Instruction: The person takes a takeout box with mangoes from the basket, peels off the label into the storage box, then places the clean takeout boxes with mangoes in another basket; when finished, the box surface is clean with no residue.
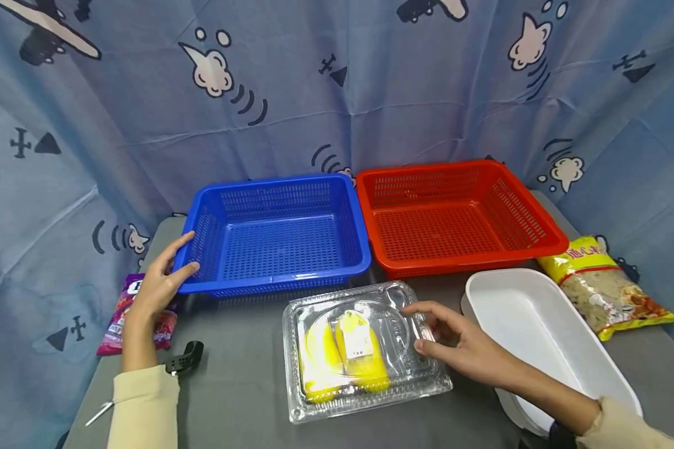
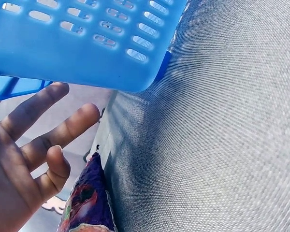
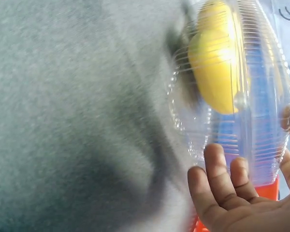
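Note:
A clear plastic clamshell box (image 1: 404,374) holds yellow fruit, perhaps mangoes (image 1: 326,349), under a lid with a white label (image 1: 358,340). My right hand (image 1: 460,346) is at the box's right end, index fingertip and thumb apart over the lid. In the right wrist view its other fingers (image 3: 215,169) hang loosely beside the box's end wall. At the left rim of a blue basket (image 1: 281,277) is my left hand (image 1: 160,277), thumb and index fingertip touching it. Its lower fingers (image 2: 70,125) spread loosely below that rim in the left wrist view.
A red basket (image 1: 472,259) stands right of the blue one. A white tub (image 1: 545,324) is beside my right forearm, with a yellow snack bag (image 1: 601,280) behind it. A purple packet (image 1: 118,318) lies behind my left wrist. A patterned curtain (image 1: 314,75) hangs behind the table.

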The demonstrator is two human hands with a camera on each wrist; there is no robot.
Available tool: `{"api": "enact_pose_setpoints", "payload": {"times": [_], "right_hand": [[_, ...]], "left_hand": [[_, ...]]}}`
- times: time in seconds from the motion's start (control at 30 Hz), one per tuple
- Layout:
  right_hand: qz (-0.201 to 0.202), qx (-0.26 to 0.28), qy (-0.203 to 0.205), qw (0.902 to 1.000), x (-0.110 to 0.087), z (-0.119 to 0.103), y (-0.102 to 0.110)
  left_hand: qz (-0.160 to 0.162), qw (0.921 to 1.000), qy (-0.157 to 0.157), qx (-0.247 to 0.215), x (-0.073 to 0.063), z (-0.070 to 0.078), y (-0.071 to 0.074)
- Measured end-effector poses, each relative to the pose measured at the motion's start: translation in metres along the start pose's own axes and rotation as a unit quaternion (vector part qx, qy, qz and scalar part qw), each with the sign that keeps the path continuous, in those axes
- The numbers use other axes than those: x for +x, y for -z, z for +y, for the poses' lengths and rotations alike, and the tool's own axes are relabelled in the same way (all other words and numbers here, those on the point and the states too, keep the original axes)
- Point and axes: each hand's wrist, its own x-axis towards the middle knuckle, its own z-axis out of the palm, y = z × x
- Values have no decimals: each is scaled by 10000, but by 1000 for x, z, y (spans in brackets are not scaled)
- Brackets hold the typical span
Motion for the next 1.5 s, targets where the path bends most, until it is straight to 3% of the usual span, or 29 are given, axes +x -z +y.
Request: {"api": "enact_pose_setpoints", "payload": {"times": [0.07, 0.33, 0.5, 0.7, 0.87, 1.1, 1.5], "right_hand": [[-104, -103, -208, 9997, 0, 2, 0], [-706, -850, -185, 9937, 10, -3, 16], [-650, -959, -389, 9925, 24, -4, 21], [-546, -1034, -268, 9928, 32, 0, 22], [-682, -856, -170, 9938, 30, 2, 25], [-1007, -558, -661, 9912, 21, 0, 34], [-688, -881, -1322, 9849, 5, -3, 45]], "left_hand": [[-11, 10000, 22, -7, 1, 0, 0], [-27, 10000, 34, 5, 1, 1, 1], [-65, 10000, 19, -44, 0, 2, 1], [-90, 9999, -14, -114, 1, 5, 0], [-72, 9999, -70, -99, 1, 4, 0], [-32, 10000, 74, -41, -1, 6, 1], [-24, 9999, -111, 58, 0, 6, 1]]}}
